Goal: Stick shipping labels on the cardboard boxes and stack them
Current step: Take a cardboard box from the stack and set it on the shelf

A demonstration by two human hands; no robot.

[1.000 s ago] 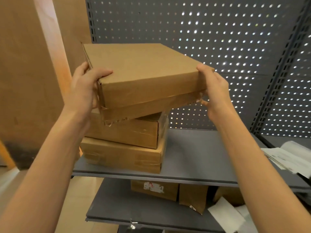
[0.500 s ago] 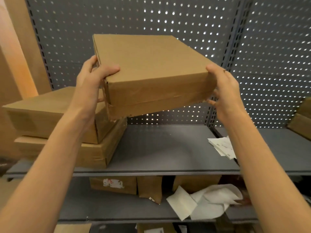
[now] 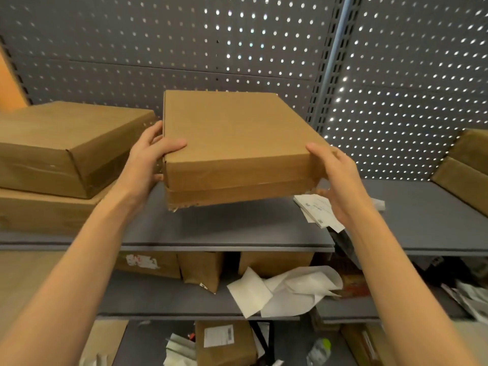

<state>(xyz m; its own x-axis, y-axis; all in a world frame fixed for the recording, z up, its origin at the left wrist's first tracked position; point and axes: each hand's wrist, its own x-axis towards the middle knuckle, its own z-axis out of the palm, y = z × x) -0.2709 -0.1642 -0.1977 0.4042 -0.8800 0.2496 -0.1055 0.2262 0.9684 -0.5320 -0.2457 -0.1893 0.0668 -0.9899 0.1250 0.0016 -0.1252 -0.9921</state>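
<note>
I hold a flat brown cardboard box [image 3: 232,143] in both hands, just above the grey shelf [image 3: 216,228]. My left hand [image 3: 148,159] grips its near left corner, thumb on top. My right hand [image 3: 335,178] clasps the near right corner. The box is slightly tilted and casts a shadow on the shelf beneath it. No label shows on its top. At the left of the same shelf stands a stack of two cardboard boxes [image 3: 60,146]. Shipping labels [image 3: 317,210] lie on the shelf, partly behind my right hand.
More cardboard boxes [image 3: 467,170] sit at the shelf's right end. A perforated metal back panel [image 3: 237,48] rises behind. Lower shelves hold boxes [image 3: 200,270], crumpled white paper [image 3: 285,291], a labelled box [image 3: 224,339] and a plastic bottle [image 3: 319,350].
The box came off the left stack, moved right and has come down close to the shelf. My view has turned right with it.
</note>
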